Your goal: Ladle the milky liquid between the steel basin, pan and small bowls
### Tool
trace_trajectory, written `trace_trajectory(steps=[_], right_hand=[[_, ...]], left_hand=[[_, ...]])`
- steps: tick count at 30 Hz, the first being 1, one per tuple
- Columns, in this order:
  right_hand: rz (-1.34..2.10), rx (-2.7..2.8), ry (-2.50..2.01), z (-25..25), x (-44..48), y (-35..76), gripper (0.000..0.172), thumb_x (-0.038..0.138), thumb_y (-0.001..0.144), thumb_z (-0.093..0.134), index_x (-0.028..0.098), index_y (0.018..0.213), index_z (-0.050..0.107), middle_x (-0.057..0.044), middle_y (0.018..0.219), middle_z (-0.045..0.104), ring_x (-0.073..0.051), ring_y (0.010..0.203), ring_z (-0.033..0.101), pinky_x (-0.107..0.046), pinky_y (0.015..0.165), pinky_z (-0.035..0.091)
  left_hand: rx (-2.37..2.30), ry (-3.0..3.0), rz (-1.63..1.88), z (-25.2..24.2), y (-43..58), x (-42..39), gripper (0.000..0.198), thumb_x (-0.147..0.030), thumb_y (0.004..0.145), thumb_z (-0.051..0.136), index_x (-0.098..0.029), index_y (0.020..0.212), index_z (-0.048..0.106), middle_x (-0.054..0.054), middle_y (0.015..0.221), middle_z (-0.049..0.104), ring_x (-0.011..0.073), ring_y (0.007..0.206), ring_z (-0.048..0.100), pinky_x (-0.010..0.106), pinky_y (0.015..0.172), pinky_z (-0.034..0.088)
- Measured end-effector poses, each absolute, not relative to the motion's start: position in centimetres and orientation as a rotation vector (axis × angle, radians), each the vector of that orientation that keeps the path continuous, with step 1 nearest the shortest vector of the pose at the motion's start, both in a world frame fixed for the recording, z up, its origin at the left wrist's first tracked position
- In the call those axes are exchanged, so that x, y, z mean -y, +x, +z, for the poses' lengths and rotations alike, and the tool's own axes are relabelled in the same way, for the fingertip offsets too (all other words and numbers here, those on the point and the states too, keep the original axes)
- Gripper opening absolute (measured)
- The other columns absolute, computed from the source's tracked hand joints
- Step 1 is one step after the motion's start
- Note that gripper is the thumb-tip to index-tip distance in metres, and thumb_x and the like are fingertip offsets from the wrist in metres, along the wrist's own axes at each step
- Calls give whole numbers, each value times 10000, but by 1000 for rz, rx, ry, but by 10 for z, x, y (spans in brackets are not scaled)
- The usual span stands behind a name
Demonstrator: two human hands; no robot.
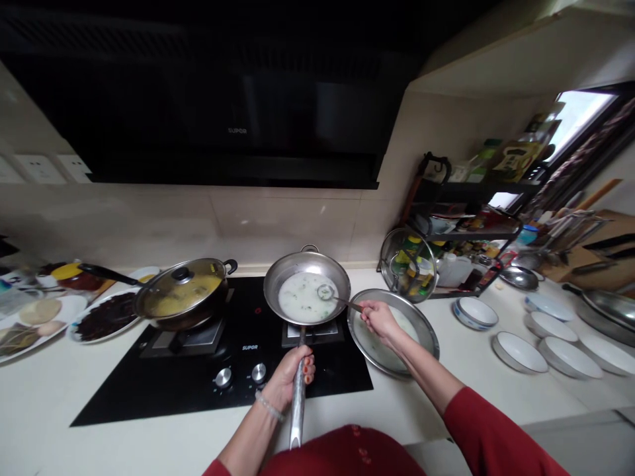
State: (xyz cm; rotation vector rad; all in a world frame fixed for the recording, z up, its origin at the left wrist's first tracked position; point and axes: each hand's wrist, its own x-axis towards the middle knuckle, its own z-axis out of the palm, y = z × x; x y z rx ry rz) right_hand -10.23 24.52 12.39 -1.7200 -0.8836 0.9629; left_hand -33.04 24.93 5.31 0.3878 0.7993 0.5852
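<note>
Head view, left hand (292, 375): you gripped round silver metal wok (272, 283) by handle (297, 413)
Right hand (381, 320): clasped brown-handled metal ladle (351, 305)
Wok: likely heavy

Black SUPOR range hood (233, 79) juts from tiled wall (317, 218), sockets (40, 169) at far L. Lidded skillet (173, 291) w/ yellow contents sits on L burner (203, 337), handle pointing L; nearby, plate (89, 339) of dark food & white platter (74, 307) w/ pale round items. At R, glass lid (409, 264) stands on edge nr. rack (471, 235) of btls. & pkgs. White bowls (520, 352), some w/ blue trim, dot R end of counter (149, 449).
</note>
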Motion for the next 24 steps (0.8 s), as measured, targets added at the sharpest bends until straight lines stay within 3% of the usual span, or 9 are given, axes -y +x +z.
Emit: trace_trajectory(steps=[16, 24], right_hand=[[1147, 571, -1510, 157, -189, -83, 290, 141, 625, 539, 108, 911, 566, 56, 464, 477, -17, 332, 260, -135, 323, 122], [987, 484, -1550, 143, -132, -43, 443, 241, 589, 621, 97, 1005, 569, 50, 500, 487, -38, 356, 306, -160, 342, 180]], left_hand=[[-785, 385, 570, 56, -331, -249, 291, -173, 757, 535, -166, 496, 407, -52, 421, 362, 29, 334, 284, 149, 325, 233], [-772, 403, 570, 54, -332, -250, 284, -203, 744, 595, -172, 541, 398, -60, 457, 383, 26, 343, 304, 148, 328, 234]])
